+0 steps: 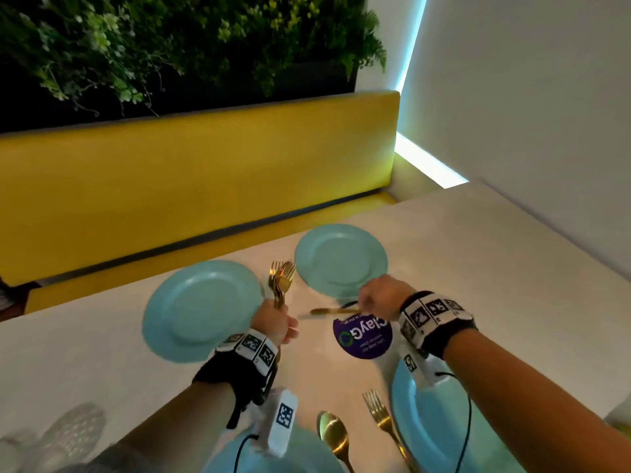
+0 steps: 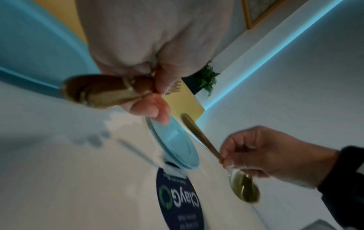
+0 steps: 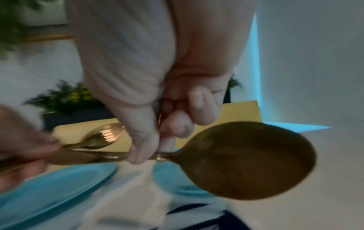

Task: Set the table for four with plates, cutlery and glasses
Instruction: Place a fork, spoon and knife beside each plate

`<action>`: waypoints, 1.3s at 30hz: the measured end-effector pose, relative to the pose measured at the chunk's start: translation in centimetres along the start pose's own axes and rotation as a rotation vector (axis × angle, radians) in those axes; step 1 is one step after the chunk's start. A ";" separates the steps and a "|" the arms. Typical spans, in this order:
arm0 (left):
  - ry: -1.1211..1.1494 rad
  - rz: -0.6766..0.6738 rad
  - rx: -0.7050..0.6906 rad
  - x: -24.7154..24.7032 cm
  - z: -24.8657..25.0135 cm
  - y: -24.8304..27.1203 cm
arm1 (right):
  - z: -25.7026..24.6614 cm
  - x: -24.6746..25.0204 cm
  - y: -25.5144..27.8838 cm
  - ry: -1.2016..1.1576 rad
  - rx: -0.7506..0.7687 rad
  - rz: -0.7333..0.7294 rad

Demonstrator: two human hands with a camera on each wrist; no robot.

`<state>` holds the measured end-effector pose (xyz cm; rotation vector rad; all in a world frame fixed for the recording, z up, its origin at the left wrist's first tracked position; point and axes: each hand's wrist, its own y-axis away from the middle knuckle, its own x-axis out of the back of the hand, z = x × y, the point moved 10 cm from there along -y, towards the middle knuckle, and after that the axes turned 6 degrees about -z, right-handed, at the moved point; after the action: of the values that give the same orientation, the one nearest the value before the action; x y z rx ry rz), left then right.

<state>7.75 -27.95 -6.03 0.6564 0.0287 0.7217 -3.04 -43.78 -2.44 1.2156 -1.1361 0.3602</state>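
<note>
Four light-blue plates lie on the white table (image 1: 495,268): far left plate (image 1: 201,308), far right plate (image 1: 341,261), near right plate (image 1: 433,421), and a near left plate (image 1: 300,452) at the bottom edge. My left hand (image 1: 278,327) grips a bundle of gold forks (image 1: 281,281) upright between the two far plates; spoon bowls (image 2: 94,91) show at the bundle's lower end. My right hand (image 1: 372,300) pinches a gold spoon (image 3: 250,158) at its neck, with the handle (image 1: 327,311) pointing left toward my left hand. No glasses are in view.
A gold spoon (image 1: 333,435) and a gold fork (image 1: 379,414) lie between the two near plates. A round purple "ClayGo" sticker (image 1: 362,336) sits mid-table. A yellow bench (image 1: 191,186) runs behind the table, plants above it, and a white wall stands to the right.
</note>
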 end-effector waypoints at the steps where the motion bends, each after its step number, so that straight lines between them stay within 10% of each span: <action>1: 0.017 0.020 -0.001 0.4 0.3 -0.8 | 2.4 0.8 -1.0 -0.034 -0.052 0.022; 11: 0.197 -0.007 0.000 0.5 1.7 -5.7 | 18.6 -0.7 -5.7 -0.280 -0.573 0.074; 39: 0.338 0.037 0.048 1.3 -0.3 -10.7 | 20.7 2.4 -12.3 -0.587 -0.626 0.315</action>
<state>15.14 -32.93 -12.04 0.5762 0.3459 0.8638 -2.96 -67.14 -8.82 0.5865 -1.7873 -0.1422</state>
